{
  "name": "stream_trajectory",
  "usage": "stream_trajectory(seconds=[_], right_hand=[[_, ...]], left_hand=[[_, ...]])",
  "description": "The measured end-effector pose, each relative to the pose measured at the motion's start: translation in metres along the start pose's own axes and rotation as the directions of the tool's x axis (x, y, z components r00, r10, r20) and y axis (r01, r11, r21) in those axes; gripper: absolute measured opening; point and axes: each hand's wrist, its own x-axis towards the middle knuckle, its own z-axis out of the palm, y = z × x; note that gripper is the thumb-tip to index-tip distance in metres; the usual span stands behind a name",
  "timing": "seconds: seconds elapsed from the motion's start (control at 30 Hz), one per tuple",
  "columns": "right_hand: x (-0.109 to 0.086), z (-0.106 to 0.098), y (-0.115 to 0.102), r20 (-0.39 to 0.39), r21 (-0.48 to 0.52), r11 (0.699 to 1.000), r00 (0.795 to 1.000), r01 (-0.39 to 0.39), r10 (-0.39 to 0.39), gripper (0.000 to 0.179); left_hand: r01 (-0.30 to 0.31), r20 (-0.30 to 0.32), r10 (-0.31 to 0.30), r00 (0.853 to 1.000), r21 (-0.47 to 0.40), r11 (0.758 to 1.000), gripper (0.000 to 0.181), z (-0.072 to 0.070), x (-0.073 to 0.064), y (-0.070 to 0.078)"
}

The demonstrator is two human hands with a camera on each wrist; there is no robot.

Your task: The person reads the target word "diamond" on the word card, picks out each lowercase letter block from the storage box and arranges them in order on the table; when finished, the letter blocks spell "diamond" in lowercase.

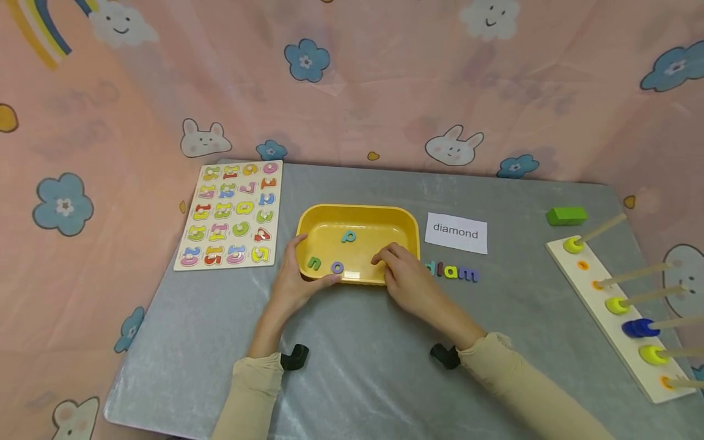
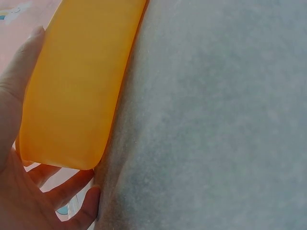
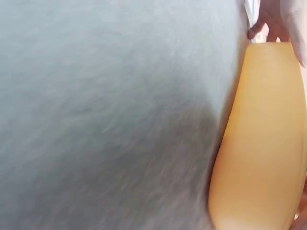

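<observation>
A yellow tray (image 1: 357, 214) lies on the grey table. My left hand (image 1: 291, 278) holds its left end, thumb along the front rim and fingers round the side; the left wrist view shows these fingers against the tray wall (image 2: 72, 91). Inside are a green letter n (image 1: 314, 263), a purple letter o (image 1: 337, 267) and a light-blue letter (image 1: 349, 236) like a p. Over the tray's right part, my right hand (image 1: 409, 278) has its fingers loosely bent, with nothing visible between them. Beside it, a row of letters (image 1: 451, 272) reads d, l, a, m, the d partly hidden.
A white card (image 1: 456, 233) printed "diamond" lies right of the tray. To the left is a number puzzle board (image 1: 225, 214). On the far right are a pale board with pegs and rings (image 1: 594, 287) and a green block (image 1: 566, 216). A patterned pink cloth (image 1: 374, 91) hangs behind.
</observation>
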Motion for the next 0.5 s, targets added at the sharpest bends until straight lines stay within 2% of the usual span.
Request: stream_trajectory(seconds=[0.2, 0.3, 0.4, 0.5], right_hand=[[0.016, 0.003, -0.005, 0.084, -0.063, 0.996, 0.994, -0.062, 0.067, 0.022], [0.025, 0.002, -0.005, 0.151, -0.056, 0.993, 0.982, -0.103, 0.11, 0.025], [0.032, 0.003, -0.004, 0.2, -0.054, 0.987, 0.967, -0.149, 0.157, 0.034], [0.038, 0.005, -0.001, 0.224, -0.067, 0.986, 0.96, -0.156, 0.167, 0.045]], left_hand=[[0.008, -0.002, -0.008, 1.0, 0.0, 1.0, 0.116, 0.0, 0.0, 0.0], [0.01, -0.006, -0.01, 1.0, 0.001, 1.0, 0.115, 0.0, 0.0, 0.0], [0.009, -0.002, -0.009, 1.0, 0.0, 1.0, 0.115, 0.0, 0.0, 0.0], [0.009, 0.001, -0.009, 1.0, -0.003, 1.0, 0.116, -0.001, 0.0, 0.001]])
